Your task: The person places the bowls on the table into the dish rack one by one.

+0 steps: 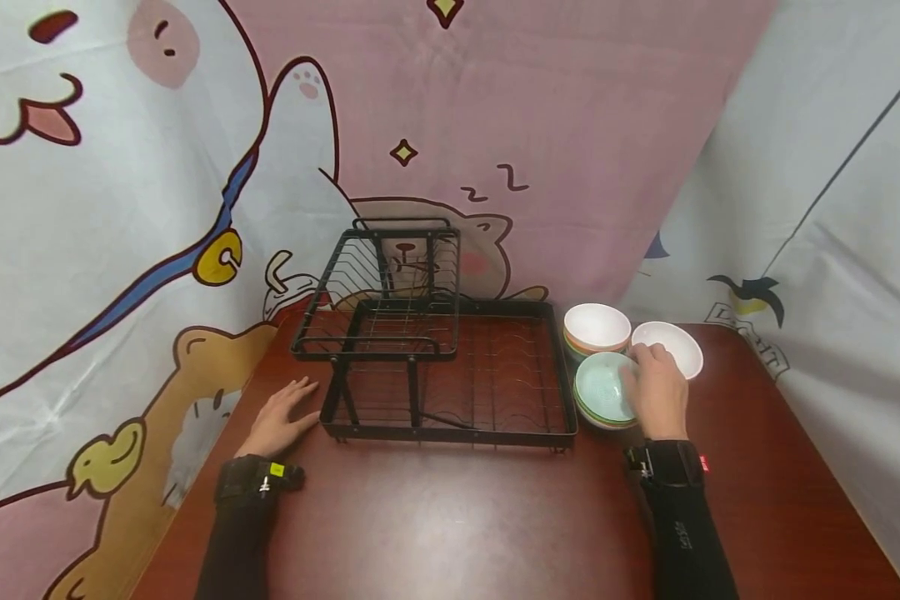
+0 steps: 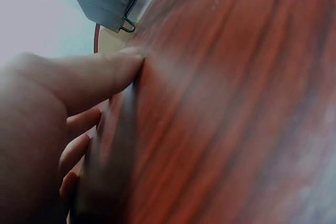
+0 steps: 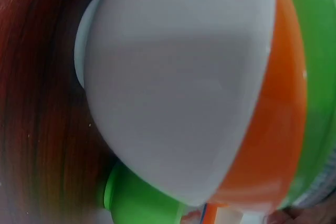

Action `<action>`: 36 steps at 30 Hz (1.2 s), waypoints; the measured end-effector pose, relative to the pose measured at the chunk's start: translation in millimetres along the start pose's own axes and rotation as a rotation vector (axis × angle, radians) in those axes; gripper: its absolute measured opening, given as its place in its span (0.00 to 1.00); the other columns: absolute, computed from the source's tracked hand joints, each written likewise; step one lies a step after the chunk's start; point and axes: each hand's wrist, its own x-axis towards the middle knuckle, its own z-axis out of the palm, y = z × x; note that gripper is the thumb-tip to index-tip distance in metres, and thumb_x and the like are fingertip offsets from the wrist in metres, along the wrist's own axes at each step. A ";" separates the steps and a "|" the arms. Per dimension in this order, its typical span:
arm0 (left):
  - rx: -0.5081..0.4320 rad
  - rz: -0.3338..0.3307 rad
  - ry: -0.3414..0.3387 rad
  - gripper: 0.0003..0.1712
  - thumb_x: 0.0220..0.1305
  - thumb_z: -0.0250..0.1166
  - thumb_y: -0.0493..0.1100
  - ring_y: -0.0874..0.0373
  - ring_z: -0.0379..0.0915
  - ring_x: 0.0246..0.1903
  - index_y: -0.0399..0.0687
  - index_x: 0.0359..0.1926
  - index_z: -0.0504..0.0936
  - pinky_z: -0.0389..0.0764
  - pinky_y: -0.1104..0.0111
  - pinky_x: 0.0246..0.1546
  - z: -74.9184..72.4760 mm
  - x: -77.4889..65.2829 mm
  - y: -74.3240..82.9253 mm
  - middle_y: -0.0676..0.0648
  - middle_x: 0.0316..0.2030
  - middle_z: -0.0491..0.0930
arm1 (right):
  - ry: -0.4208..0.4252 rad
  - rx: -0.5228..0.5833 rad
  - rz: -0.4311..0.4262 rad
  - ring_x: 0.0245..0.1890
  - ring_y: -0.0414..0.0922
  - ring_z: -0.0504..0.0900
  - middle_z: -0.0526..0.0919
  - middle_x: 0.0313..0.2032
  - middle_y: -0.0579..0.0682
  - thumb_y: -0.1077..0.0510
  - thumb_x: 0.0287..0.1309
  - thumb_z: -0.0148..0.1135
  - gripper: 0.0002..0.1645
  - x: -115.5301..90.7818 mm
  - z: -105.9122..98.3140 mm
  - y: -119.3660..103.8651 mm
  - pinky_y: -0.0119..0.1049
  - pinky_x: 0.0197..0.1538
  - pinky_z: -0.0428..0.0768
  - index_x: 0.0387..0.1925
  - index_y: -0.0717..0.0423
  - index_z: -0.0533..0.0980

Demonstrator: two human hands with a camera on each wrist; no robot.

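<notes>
My right hand (image 1: 658,393) is at the near stack of bowls, its thumb over the rim of the mint-green bowl (image 1: 602,385) on top and its fingers curled at the rim's right side. Below it, a white bowl (image 3: 173,77), an orange bowl (image 3: 273,129) and a green bowl (image 3: 317,66) are nested in the right wrist view. Only a bit of the fingers (image 3: 310,216) shows there, at the lower right corner. My left hand (image 1: 277,419) rests on the table with fingers spread, its thumb close to the black dish rack (image 1: 450,433).
Behind the near stack stand another bowl stack topped by a white bowl (image 1: 597,323) and a further white bowl (image 1: 671,343). The two-tier rack fills the back middle of the brown table (image 1: 457,517). A printed cloth (image 1: 555,125) hangs behind and at both sides.
</notes>
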 end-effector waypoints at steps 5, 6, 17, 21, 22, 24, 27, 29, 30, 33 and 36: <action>-0.014 -0.010 0.005 0.39 0.69 0.68 0.52 0.32 0.50 0.78 0.42 0.75 0.69 0.53 0.28 0.70 -0.7 -1.6 -1.1 0.33 0.77 0.62 | 0.031 0.009 -0.021 0.39 0.69 0.83 0.81 0.41 0.65 0.63 0.65 0.66 0.10 0.0 -4.6 0.6 0.64 0.39 0.77 0.47 0.62 0.81; -0.011 -0.014 0.001 0.39 0.69 0.68 0.53 0.31 0.50 0.78 0.43 0.75 0.69 0.53 0.27 0.70 -0.9 -1.6 -1.1 0.33 0.77 0.61 | 0.027 0.004 -0.026 0.39 0.70 0.83 0.81 0.41 0.66 0.62 0.66 0.65 0.10 -0.2 -6.2 0.7 0.65 0.39 0.77 0.47 0.62 0.81; 0.004 -0.036 -0.035 0.39 0.71 0.66 0.52 0.31 0.47 0.80 0.44 0.76 0.67 0.50 0.28 0.73 0.2 -0.6 -2.3 0.34 0.79 0.59 | -0.022 0.004 -0.015 0.39 0.73 0.84 0.86 0.43 0.73 0.64 0.74 0.54 0.14 1.1 -19.2 -1.2 0.66 0.39 0.78 0.56 0.63 0.73; 0.006 -0.030 -0.035 0.39 0.71 0.66 0.53 0.31 0.48 0.79 0.43 0.76 0.67 0.51 0.29 0.73 0.6 -0.6 -2.2 0.34 0.79 0.59 | -0.026 0.076 0.091 0.46 0.78 0.81 0.82 0.48 0.79 0.61 0.78 0.45 0.19 2.9 -23.7 -0.1 0.70 0.45 0.76 0.63 0.66 0.68; 0.006 -0.030 -0.036 0.39 0.71 0.66 0.53 0.31 0.47 0.79 0.43 0.76 0.67 0.51 0.29 0.73 0.4 -0.4 -2.1 0.34 0.79 0.59 | -0.031 0.094 0.117 0.48 0.78 0.80 0.81 0.49 0.80 0.61 0.79 0.43 0.20 3.4 -24.6 0.6 0.71 0.47 0.76 0.65 0.66 0.67; 0.005 -0.030 -0.036 0.39 0.72 0.66 0.54 0.31 0.48 0.79 0.44 0.77 0.67 0.51 0.29 0.72 -0.1 0.3 -2.0 0.34 0.79 0.59 | -0.037 0.133 0.155 0.53 0.78 0.78 0.79 0.53 0.80 0.60 0.79 0.41 0.22 4.0 -26.2 1.8 0.72 0.52 0.75 0.67 0.66 0.65; 0.001 -0.033 -0.038 0.39 0.72 0.65 0.55 0.32 0.47 0.79 0.45 0.77 0.67 0.50 0.28 0.72 -1.5 -0.2 -2.2 0.34 0.79 0.58 | -0.055 0.170 0.182 0.57 0.77 0.77 0.78 0.57 0.79 0.61 0.79 0.40 0.24 3.9 -26.2 3.3 0.73 0.56 0.74 0.69 0.65 0.64; 0.002 -0.035 -0.042 0.39 0.72 0.65 0.55 0.32 0.47 0.79 0.45 0.77 0.66 0.50 0.28 0.72 -1.8 -1.8 -3.0 0.34 0.79 0.58 | -0.065 0.180 0.184 0.57 0.77 0.77 0.78 0.58 0.78 0.61 0.79 0.40 0.23 2.7 -25.6 3.3 0.73 0.55 0.74 0.69 0.65 0.65; 0.002 -0.037 -0.042 0.40 0.72 0.66 0.55 0.31 0.47 0.79 0.45 0.77 0.66 0.50 0.28 0.72 -2.1 -3.1 -3.4 0.34 0.79 0.58 | -0.067 0.182 0.182 0.56 0.77 0.77 0.78 0.57 0.78 0.61 0.79 0.40 0.23 2.3 -24.4 3.2 0.72 0.55 0.74 0.69 0.65 0.65; 0.006 -0.042 -0.040 0.39 0.71 0.66 0.53 0.31 0.47 0.79 0.44 0.77 0.66 0.50 0.28 0.72 -2.3 -5.4 -5.4 0.34 0.79 0.58 | -0.072 0.190 0.176 0.55 0.76 0.78 0.79 0.57 0.78 0.62 0.79 0.41 0.22 0.9 -21.9 1.0 0.72 0.54 0.75 0.68 0.64 0.67; -0.007 -0.062 -0.047 0.42 0.70 0.67 0.53 0.30 0.46 0.79 0.44 0.78 0.63 0.49 0.27 0.72 -2.5 -3.9 -5.2 0.33 0.79 0.57 | -0.052 0.195 0.166 0.55 0.76 0.79 0.80 0.56 0.77 0.62 0.78 0.43 0.22 1.0 -21.5 -4.2 0.71 0.55 0.75 0.67 0.63 0.68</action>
